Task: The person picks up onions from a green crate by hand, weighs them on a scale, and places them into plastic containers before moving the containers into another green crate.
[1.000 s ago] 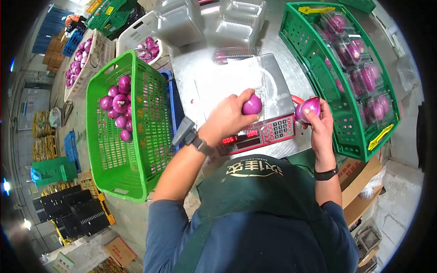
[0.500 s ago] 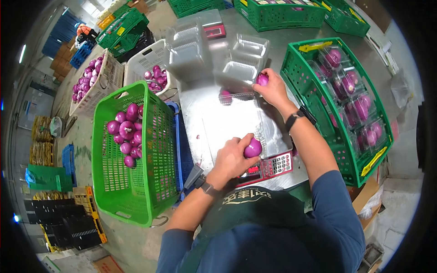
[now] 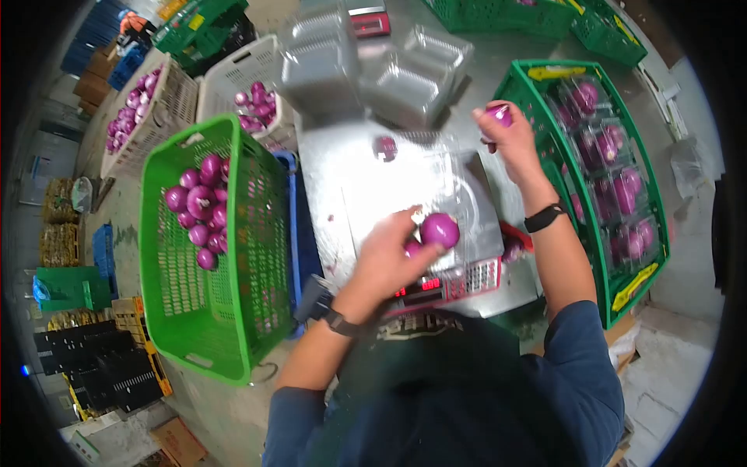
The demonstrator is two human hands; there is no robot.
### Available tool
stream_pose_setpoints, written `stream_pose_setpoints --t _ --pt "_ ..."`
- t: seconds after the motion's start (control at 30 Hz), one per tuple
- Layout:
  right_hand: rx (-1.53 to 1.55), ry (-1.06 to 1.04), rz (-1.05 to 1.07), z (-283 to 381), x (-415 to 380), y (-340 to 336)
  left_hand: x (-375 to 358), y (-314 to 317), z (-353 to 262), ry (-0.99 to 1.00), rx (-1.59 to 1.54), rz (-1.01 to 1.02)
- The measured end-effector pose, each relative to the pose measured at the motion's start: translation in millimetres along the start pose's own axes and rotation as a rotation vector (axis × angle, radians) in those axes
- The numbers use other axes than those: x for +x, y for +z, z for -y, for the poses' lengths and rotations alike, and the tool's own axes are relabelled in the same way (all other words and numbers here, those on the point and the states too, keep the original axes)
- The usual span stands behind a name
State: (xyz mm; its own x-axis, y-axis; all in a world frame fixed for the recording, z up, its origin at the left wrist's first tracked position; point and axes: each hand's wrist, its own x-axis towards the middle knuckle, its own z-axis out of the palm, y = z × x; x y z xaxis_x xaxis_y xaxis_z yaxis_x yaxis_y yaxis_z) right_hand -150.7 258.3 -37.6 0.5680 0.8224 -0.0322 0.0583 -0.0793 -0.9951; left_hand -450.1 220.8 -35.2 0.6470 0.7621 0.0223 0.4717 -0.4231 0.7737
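A purple onion (image 3: 440, 230) rests against the thumb and fingers of my left hand (image 3: 389, 257), which is closed around its side and blurred. Part of another onion (image 3: 412, 247) shows beneath that hand. Below them a clear plastic container (image 3: 467, 204) lies over the digital scale (image 3: 475, 280), whose red digits are lit. My right hand (image 3: 512, 140), held up to the right of the container, has its fingers wrapped round an onion (image 3: 500, 115). A lone onion (image 3: 385, 148) sits farther back on the metal table (image 3: 334, 167).
Stacked clear containers (image 3: 315, 74) and more containers (image 3: 412, 82) stand at the back. A green crate (image 3: 545, 74) on the right holds packed onions. To the left, a bright green basket (image 3: 268, 257) holds loose onions, with white baskets (image 3: 233, 74) behind it.
My right hand has lifted away from the rear containers, moving right with its onion. My left hand and its onion have shifted slightly up over the container. The whole view has tilted somewhat.
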Motion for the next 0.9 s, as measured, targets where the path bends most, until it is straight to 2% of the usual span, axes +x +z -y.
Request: stream_pose_setpoints --t 0.03,0.07,0.1,0.13,0.3,0.33,0.4,0.47,0.5,0.53,0.57,0.63,0.7,0.77,0.9 --pt "0.124 0.070 -0.002 3.3 -18.7 -10.9 -3.3 -14.6 -11.4 -0.157 -0.043 -0.032" --pt "0.212 0.113 0.009 -0.1 -33.7 -23.4 -10.2 -17.0 3.2 -0.121 -0.063 -0.205" --pt "0.305 0.155 0.023 -4.3 -49.4 -35.6 -13.3 -26.9 9.1 -0.096 -0.225 -0.281" --pt "0.329 0.165 0.015 -6.4 -66.6 -42.7 -19.4 -30.2 28.2 -0.082 -0.182 -0.398" --pt "0.248 0.147 0.016 -15.9 -123.3 -56.0 -31.7 -57.0 39.4 -0.152 -0.305 -0.538" --pt "0.178 0.137 0.042 -14.5 -130.1 -54.2 -35.1 -54.8 42.5 -0.150 -0.326 -0.542" --pt "0.044 0.099 0.089 -9.5 -137.9 -48.3 -42.8 -44.4 51.4 -0.097 -0.118 -0.512" --pt "-0.093 -0.081 0.089 -2.0 -143.7 -26.2 -44.0 -35.8 41.1 -0.022 0.105 -0.471" --pt "-0.163 -0.168 0.085 2.2 -148.0 -13.0 -48.2 -29.7 25.6 -0.091 0.124 -0.374" --pt "-0.160 -0.194 0.156 7.5 -149.9 -1.2 -48.5 -20.1 19.9 0.021 0.103 -0.355" --pt "-0.195 -0.185 0.206 13.7 -153.5 11.2 -48.6 -9.5 19.0 0.053 0.083 -0.304" --pt "-0.321 -0.300 0.241 14.4 -155.3 35.5 -51.2 -0.3 8.2 0.024 0.139 -0.091" --pt "-0.403 -0.408 0.370 17.0 -153.0 54.3 -51.1 8.0 5.7 -0.056 0.047 -0.095" --pt "-0.666 -0.689 0.449 3.4 -142.4 62.1 -51.8 10.7 -0.5 -0.134 -0.038 -0.106" --pt "-0.827 -0.686 0.461 -3.6 -147.6 50.3 -56.1 23.6 18.0 -0.051 -0.050 -0.268"
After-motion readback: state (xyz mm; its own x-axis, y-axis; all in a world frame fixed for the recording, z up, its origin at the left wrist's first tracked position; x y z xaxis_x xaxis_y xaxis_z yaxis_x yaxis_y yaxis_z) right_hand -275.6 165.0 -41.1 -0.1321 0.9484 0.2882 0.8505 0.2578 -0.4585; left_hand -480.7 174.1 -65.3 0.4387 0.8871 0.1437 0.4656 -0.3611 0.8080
